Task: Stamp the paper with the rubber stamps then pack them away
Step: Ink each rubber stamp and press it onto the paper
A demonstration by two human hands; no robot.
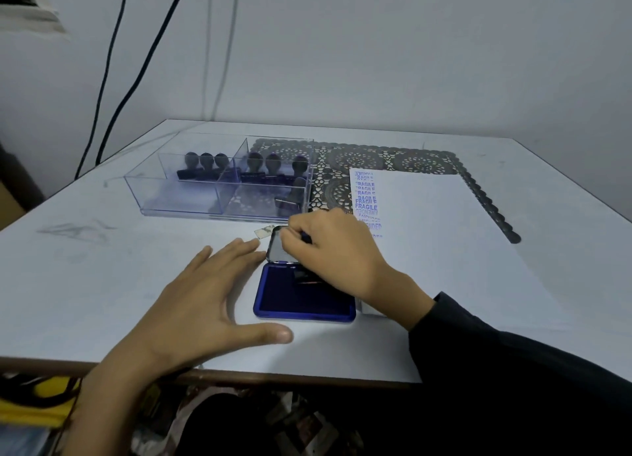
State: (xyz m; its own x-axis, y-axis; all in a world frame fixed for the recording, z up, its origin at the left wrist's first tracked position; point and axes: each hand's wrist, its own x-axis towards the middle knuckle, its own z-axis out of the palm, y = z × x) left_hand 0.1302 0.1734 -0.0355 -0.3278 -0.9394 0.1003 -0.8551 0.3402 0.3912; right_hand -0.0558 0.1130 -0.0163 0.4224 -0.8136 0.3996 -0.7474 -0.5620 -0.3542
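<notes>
My right hand [337, 250] grips a rubber stamp [305, 276] by its handle and presses its base onto the open blue ink pad [294, 301]. The pad's lid [273, 247] stands up behind it. My left hand [201, 305] lies flat on the table beside the pad, fingers spread, thumb near the pad's front left corner. White paper [431, 223] lies to the right, with a column of blue FRAGILE prints [365, 199] down its left edge. A clear divided box [219, 175] behind holds several dark-handled stamps [246, 166].
A dark lace-patterned mat [393, 158] lies under the paper and the box's right end. A small scrap [263, 231] sits behind the pad. The table's front edge [239, 375] is close to me. Black cables [113, 79] hang at the left wall.
</notes>
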